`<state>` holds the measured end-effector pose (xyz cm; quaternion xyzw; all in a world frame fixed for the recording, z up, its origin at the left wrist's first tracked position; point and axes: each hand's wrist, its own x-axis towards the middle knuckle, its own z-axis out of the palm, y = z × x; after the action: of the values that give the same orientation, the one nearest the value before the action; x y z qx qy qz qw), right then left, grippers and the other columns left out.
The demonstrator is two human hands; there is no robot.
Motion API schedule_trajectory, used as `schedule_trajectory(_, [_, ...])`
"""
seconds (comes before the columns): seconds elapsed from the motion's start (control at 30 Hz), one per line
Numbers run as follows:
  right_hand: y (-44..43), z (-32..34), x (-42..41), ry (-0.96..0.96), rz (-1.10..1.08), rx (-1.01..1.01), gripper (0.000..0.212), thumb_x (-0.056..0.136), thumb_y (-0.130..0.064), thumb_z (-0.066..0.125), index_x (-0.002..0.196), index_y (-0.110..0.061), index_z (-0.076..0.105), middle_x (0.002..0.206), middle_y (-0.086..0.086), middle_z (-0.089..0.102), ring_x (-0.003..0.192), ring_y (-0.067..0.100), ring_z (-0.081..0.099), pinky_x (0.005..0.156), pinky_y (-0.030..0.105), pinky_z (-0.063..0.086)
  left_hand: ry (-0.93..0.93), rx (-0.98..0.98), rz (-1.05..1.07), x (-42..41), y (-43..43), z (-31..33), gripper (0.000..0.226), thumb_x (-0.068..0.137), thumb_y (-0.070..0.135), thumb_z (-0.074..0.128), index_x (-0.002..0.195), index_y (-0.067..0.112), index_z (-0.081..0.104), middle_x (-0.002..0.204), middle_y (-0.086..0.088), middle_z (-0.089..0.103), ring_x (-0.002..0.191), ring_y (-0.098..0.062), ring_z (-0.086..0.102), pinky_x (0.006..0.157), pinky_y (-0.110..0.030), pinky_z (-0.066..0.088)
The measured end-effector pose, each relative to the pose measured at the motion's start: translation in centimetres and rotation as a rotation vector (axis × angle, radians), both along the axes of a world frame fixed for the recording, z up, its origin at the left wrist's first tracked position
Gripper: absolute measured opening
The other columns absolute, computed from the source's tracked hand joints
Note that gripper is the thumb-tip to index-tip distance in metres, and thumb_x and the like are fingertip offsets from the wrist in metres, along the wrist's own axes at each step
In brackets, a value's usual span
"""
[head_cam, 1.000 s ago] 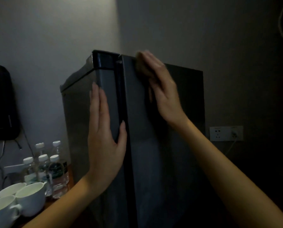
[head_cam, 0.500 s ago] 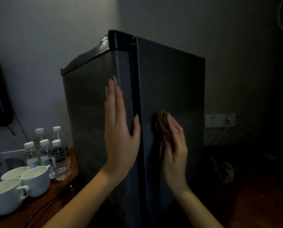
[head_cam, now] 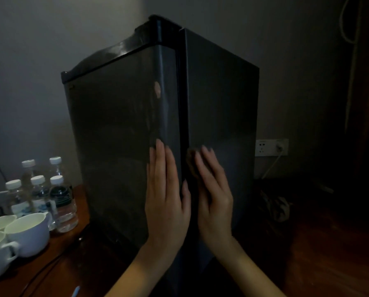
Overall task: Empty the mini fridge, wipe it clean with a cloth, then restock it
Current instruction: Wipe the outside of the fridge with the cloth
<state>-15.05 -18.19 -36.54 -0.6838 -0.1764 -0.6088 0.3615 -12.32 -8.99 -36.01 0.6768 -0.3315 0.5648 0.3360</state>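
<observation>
Two faces of the tall dark-grey metal mini fridge (head_cam: 119, 125) meet at a vertical seam, and it looks closed. Which face is the door I cannot tell. The small brownish cloth (head_cam: 190, 161) lies on the face right of that seam, low down, pressed under the straight fingers of the right hand (head_cam: 213, 200). This grip is spread, not clamped, so only palm pressure holds the cloth. The left hand (head_cam: 166, 200) lies flat on the face left of the seam with its grip also apart, and its thumb reaches over the seam.

The likeliest slip is the cloth sliding out from under the flat fingers on the smooth metal and dropping at the fridge's foot. A stroke dragged across the seam could catch the thumb or nudge the door ajar.

A hard sideways shove could shift the fridge towards the clear plastic water bottles with white caps (head_cam: 61, 200) and the white ceramic cups (head_cam: 27, 232). Both stand to the fridge's left on the reddish wooden surface (head_cam: 72, 264).

To the fridge's right a white wall socket (head_cam: 271, 146) holds a plugged lead, which a damp cloth should avoid. The dim light may hide missed patches.
</observation>
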Motion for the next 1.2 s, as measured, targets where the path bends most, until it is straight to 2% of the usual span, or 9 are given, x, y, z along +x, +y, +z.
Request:
schedule_trajectory(0.17, [-1.7, 4.0, 1.8, -0.048, 0.005, 0.123, 0.050, 0.088, 0.019, 0.047, 0.135, 0.000, 0.051, 0.145, 0.012, 0.046, 0.141, 0.022, 0.036, 0.115, 0.041, 0.033, -0.006, -0.004, 0.007, -0.1, 0.0, 0.0, 0.082, 0.090, 0.006, 0.056, 0.152, 0.008, 0.002, 0.161, 0.001, -0.006, 0.150, -0.021, 0.004, 0.121, -0.036, 0.015])
schedule_trajectory(0.27, [-1.7, 1.1, 1.5, -0.003, -0.025, 0.139, 0.053, 0.086, 0.020, 0.049, 0.134, -0.001, 0.052, 0.146, 0.010, 0.046, 0.140, 0.022, 0.037, 0.114, 0.042, 0.034, -0.012, -0.011, 0.001, 0.0, 0.0, 0.0, 0.080, 0.091, 0.005, 0.056, 0.152, 0.007, 0.004, 0.161, 0.001, -0.004, 0.150, -0.021, 0.005, 0.121, -0.037, 0.016])
schedule_trajectory(0.37, [-0.3, -2.6, 0.3, 0.041, -0.019, 0.068, 0.045, 0.090, 0.008, 0.051, 0.134, -0.003, 0.051, 0.148, 0.005, 0.044, 0.142, 0.024, 0.035, 0.115, 0.036, 0.032, -0.009, -0.011, -0.025, 0.1, 0.0, 0.0, 0.084, 0.091, 0.005, 0.054, 0.154, 0.013, -0.002, 0.161, 0.004, -0.007, 0.150, -0.020, 0.004, 0.121, -0.039, 0.016])
schedule_trajectory(0.53, [0.3, 1.8, 0.5, -0.043, 0.007, -0.087, 0.040, 0.092, 0.005, 0.049, 0.132, 0.000, 0.050, 0.145, 0.014, 0.045, 0.143, 0.030, 0.032, 0.116, 0.038, 0.031, 0.006, -0.006, -0.034, 0.0, 0.1, 0.0, 0.084, 0.090, 0.003, 0.055, 0.152, 0.009, 0.000, 0.161, 0.003, -0.007, 0.150, -0.020, 0.003, 0.121, -0.038, 0.013])
schedule_trajectory(0.67, [-1.2, 2.5, 1.9, -0.068, 0.041, 0.031, 0.044, 0.091, 0.015, 0.046, 0.133, 0.003, 0.048, 0.145, 0.017, 0.044, 0.142, 0.031, 0.033, 0.115, 0.047, 0.032, 0.003, -0.003, -0.016, 0.0, 0.1, 0.0, 0.081, 0.091, 0.005, 0.054, 0.152, 0.008, 0.001, 0.161, 0.000, -0.003, 0.150, -0.021, 0.003, 0.121, -0.039, 0.016])
schedule_trajectory(0.8, [-1.1, -2.0, 1.5, 0.027, 0.005, 0.204, 0.057, 0.086, 0.022, 0.047, 0.136, -0.003, 0.048, 0.148, 0.005, 0.043, 0.142, 0.021, 0.035, 0.112, 0.050, 0.034, 0.004, -0.010, -0.020, -0.1, 0.0, 0.0, 0.080, 0.092, 0.005, 0.054, 0.152, 0.008, 0.001, 0.160, 0.000, -0.002, 0.150, -0.021, 0.004, 0.121, -0.038, 0.015])
schedule_trajectory(0.97, [0.5, -0.3, 0.6, -0.007, 0.019, -0.014, 0.044, 0.093, 0.007, 0.048, 0.137, 0.000, 0.045, 0.150, 0.011, 0.039, 0.144, 0.028, 0.029, 0.117, 0.038, 0.029, 0.009, -0.010, -0.034, 0.0, 0.1, 0.0, 0.080, 0.091, 0.004, 0.055, 0.152, 0.008, 0.002, 0.161, 0.004, -0.007, 0.150, -0.020, 0.003, 0.121, -0.040, 0.016])
schedule_trajectory(1.03, [-0.3, 2.2, 1.3, -0.037, 0.021, -0.036, 0.047, 0.091, 0.015, 0.046, 0.136, 0.002, 0.045, 0.149, 0.013, 0.039, 0.144, 0.029, 0.028, 0.117, 0.037, 0.027, 0.009, -0.011, -0.036, -0.1, 0.0, 0.0, 0.078, 0.091, 0.003, 0.055, 0.150, 0.004, 0.004, 0.161, 0.003, -0.006, 0.150, -0.021, 0.003, 0.120, -0.041, 0.017])
schedule_trajectory(1.2, [-3.4, 1.5, 2.8, 0.023, -0.013, 0.262, 0.056, 0.089, 0.019, 0.043, 0.140, -0.005, 0.046, 0.150, 0.006, 0.039, 0.141, 0.011, 0.034, 0.117, 0.037, 0.029, -0.001, 0.002, 0.001, -0.2, 0.0, -0.3, 0.075, 0.092, 0.004, 0.055, 0.149, 0.001, 0.006, 0.159, -0.004, 0.000, 0.150, -0.022, 0.004, 0.121, -0.039, 0.016])
